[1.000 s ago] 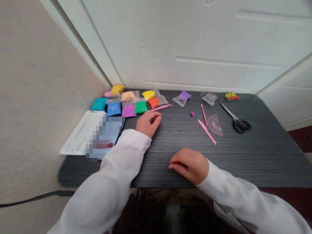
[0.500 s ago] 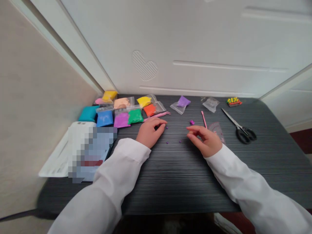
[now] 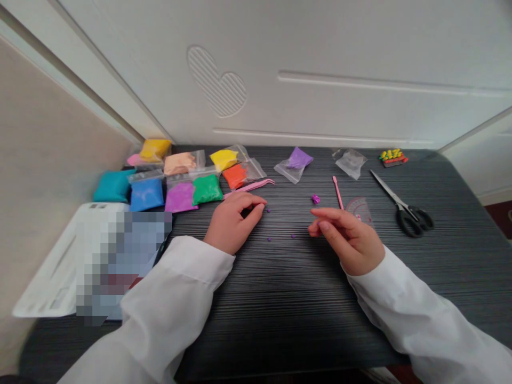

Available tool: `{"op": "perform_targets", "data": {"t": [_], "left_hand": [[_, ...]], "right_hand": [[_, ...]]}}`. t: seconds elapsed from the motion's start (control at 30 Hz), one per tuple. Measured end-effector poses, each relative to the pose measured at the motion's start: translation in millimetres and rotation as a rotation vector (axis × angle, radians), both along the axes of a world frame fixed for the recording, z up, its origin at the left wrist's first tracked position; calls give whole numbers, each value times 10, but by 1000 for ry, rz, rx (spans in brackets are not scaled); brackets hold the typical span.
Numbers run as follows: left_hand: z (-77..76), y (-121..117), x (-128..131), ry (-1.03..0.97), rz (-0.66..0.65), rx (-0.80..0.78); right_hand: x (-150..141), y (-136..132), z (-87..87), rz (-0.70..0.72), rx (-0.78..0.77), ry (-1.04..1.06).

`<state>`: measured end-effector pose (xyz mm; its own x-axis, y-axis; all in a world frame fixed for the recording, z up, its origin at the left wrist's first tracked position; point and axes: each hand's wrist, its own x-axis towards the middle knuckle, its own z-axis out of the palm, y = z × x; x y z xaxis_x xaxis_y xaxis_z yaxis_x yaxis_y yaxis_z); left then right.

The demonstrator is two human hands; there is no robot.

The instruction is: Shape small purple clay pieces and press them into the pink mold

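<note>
My left hand (image 3: pixel 229 225) rests on the dark ribbed table (image 3: pixel 280 298), fingers curled and pressed together, just below the pink tweezers (image 3: pixel 251 185). Nothing shows inside it. My right hand (image 3: pixel 349 236) lies to the right, index finger and thumb drawn close in a pinch pointing left; whether anything sits between them I cannot make out. A small purple clay piece (image 3: pixel 316 199) lies just above its fingertips. Tiny purple bits (image 3: pixel 293 235) dot the table between the hands. A pink stick tool (image 3: pixel 337 192) and a pink protractor (image 3: pixel 358 205) lie just beyond my right hand.
Several bags of coloured clay (image 3: pixel 180 184) crowd the back left corner. A purple clay bag (image 3: pixel 295 161), an empty clear bag (image 3: pixel 350 161), a small clay model (image 3: pixel 392 157) and black scissors (image 3: pixel 404 205) lie along the back right. A white tray (image 3: pixel 52 277) sits at the left edge.
My right hand rose from the front edge of the table to the middle, beside the purple piece. The view moved closer and lower. My left hand stayed by the tweezers.
</note>
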<state>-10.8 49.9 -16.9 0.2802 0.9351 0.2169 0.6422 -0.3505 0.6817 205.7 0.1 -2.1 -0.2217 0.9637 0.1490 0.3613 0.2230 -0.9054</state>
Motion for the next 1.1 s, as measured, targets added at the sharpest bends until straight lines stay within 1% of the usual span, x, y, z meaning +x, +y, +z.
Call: {"op": "perform_targets", "data": {"t": [0.13, 0.37, 0.57, 0.63, 0.73, 0.87, 0.97, 1.1], "left_hand": [[-3, -1, 0, 20, 5, -13], [-15, -2, -2, 14, 1, 9], [-21, -5, -6, 11, -6, 22], [-20, -6, -5, 10, -5, 25], [-16, -4, -4, 17, -7, 18], [-11, -2, -4, 18, -15, 11], [-9, -7, -2, 8, -17, 18], [-11, -16, 1, -2, -12, 32]], "right_hand": [[7, 11, -14, -33, 16, -3], [40, 61, 45, 20, 174, -211], [36, 62, 37, 3, 272, -320], [34, 64, 34, 23, 313, -336], [31, 64, 43, 91, 355, -381], [13, 40, 49, 175, 367, -564], [-10, 21, 31, 179, 411, -652], [-42, 25, -12, 176, 475, -656]]}}
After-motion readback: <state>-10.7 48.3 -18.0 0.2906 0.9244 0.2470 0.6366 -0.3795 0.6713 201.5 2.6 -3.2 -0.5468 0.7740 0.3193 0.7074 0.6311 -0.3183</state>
